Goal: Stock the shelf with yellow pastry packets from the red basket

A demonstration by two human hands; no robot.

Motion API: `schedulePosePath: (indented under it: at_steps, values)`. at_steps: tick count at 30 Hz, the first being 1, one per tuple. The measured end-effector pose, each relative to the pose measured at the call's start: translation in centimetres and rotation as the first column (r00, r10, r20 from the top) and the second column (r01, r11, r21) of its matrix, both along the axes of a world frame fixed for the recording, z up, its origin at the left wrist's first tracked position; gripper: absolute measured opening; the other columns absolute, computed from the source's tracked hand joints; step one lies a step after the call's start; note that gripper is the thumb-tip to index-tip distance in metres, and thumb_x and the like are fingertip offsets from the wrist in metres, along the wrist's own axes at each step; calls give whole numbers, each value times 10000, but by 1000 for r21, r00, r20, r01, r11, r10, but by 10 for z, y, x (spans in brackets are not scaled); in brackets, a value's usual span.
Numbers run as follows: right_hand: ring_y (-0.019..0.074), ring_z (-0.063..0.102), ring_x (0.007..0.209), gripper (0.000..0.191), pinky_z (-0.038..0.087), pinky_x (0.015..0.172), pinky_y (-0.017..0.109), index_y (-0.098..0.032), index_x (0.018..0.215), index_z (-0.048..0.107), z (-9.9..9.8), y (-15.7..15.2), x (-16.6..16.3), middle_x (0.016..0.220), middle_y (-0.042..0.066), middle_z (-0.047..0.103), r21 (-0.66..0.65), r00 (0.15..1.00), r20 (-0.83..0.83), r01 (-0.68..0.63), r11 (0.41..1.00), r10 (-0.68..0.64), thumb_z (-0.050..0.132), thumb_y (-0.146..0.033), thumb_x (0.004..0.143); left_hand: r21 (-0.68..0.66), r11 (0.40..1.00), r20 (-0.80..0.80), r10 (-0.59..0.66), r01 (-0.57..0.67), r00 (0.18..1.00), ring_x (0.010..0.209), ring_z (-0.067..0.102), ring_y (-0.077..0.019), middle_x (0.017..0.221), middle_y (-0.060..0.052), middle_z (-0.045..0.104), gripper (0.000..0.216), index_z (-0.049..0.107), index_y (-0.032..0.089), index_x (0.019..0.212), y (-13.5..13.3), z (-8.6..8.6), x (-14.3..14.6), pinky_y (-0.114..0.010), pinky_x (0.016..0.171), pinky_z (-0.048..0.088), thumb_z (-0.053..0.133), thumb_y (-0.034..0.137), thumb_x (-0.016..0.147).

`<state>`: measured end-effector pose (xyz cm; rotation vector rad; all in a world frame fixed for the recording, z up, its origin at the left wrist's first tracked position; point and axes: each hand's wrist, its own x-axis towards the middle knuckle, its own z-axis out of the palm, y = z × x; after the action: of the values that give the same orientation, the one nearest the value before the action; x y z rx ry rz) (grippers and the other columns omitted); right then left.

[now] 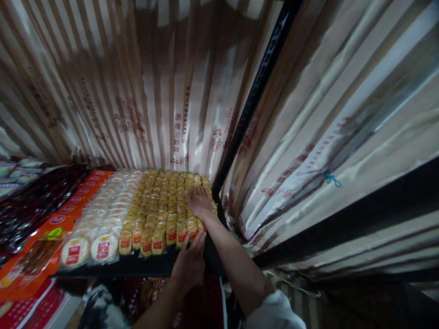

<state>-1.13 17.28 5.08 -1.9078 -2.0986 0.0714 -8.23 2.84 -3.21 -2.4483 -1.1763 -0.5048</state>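
Left hand [189, 264] flat, grip released, at front yellow packets [164, 201] | right hand [199, 202] flat atop them

left hand [190, 264]: we're pressing fingertips against the front row of yellow packets [164, 205]
right hand [199, 202]: we're laying it flat, palm down, on the packets' right edge
shelf [144, 267]: also carrying round white packs [103, 214], orange packs [65, 214]
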Motion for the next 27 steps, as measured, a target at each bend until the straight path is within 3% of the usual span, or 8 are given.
schedulePosePath:
  at_steps: [3,8,12,19,21,23,25,27]
  values:
    - [252,314,1340,609,143,1117,409,-38,1335,422,0,10,1,1391,182,423,10,1000,-27,12,1000,-11,219,-457,942,21,1000,4,9,-9,1000,1399,81,-234,1400,-99,435,489,557,83,1227,0,3,1,-481,1130,46,398,306,822]
    - [268,319,1335,639,150,1113,396,10,1338,396,3,25,-2,1400,215,392,-97,999,-19,26,995,-28,231,-463,941,5,1000,5,-12,12,1000,1398,95,-258,1398,-110,435,505,548,73,1234,2,3,0,-499,1129,-30,388,333,832]
    - [275,283,1349,615,132,1110,434,-20,1358,373,7,44,1,1425,200,363,-40,998,-34,55,998,-56,199,-444,948,-10,1000,-10,-14,14,1000,1400,89,-261,1430,-105,391,521,504,71,1278,2,1,-2,-496,1125,-37,371,337,851]
    - [261,375,1295,576,179,1094,439,-48,1265,495,4,70,1,1356,195,465,-114,995,-95,-17,993,6,271,-462,933,13,1000,-20,-9,9,1000,1398,106,-273,1455,-121,341,524,507,75,1278,1,1,-2,-494,1125,23,400,345,842]
    - [272,349,1313,575,191,1094,453,-38,1281,480,11,66,3,1376,198,438,-49,987,-158,9,999,-16,269,-446,935,16,1000,-27,0,0,1000,1399,99,-265,1446,-120,359,535,491,64,1289,1,3,-3,-486,1130,19,396,342,842]
    - [267,299,1343,567,191,1102,447,-24,1308,448,20,54,9,1404,198,399,124,968,-250,68,990,-35,248,-408,941,3,1000,-33,11,-11,999,1403,73,-253,1435,-111,380,545,482,64,1297,1,4,-2,-481,1132,21,391,347,840]
    - [244,276,1356,571,195,1111,430,-12,1311,441,26,33,18,1409,198,391,308,930,-368,147,940,-25,200,-379,947,-24,1000,-43,14,-15,999,1406,36,-237,1434,-92,386,547,482,76,1299,1,4,-2,-473,1134,47,392,349,833]
    - [224,281,1355,594,216,1110,427,-23,1305,451,25,4,29,1411,186,393,405,871,-492,234,884,-5,155,-393,946,-66,998,-59,10,-14,998,1408,19,-222,1434,-81,389,544,485,88,1299,1,3,-2,-472,1128,96,396,334,822]
